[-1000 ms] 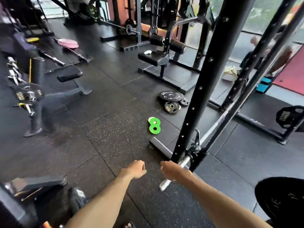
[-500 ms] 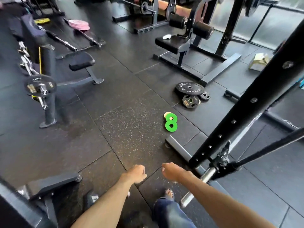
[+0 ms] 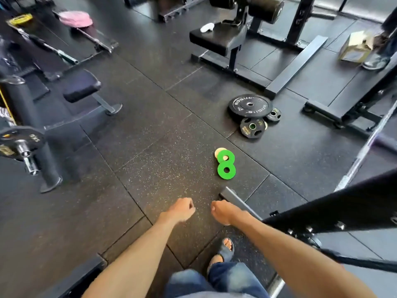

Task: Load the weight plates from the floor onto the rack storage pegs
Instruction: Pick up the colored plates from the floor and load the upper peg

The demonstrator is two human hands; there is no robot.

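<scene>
Empty fists over speckled rubber floor (image 3: 150, 168).
L hand (image 3: 180, 208) & R hand (image 3: 223, 211), fingers curled, on nr side of big round black plate (image 3: 238, 107); 2 flat green ring discs (image 3: 220, 170) between; small holed plate (image 3: 247, 131) against it.

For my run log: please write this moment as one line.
left hand: curled, empty | right hand: curled, empty | green plates: floor, ahead | black plates: floor, farther | status: nothing picked up

On the floor (image 3: 150, 130) lie three black plates (image 3: 249, 106), two green plates (image 3: 226, 170) and one tan disc (image 3: 219, 151).
</scene>
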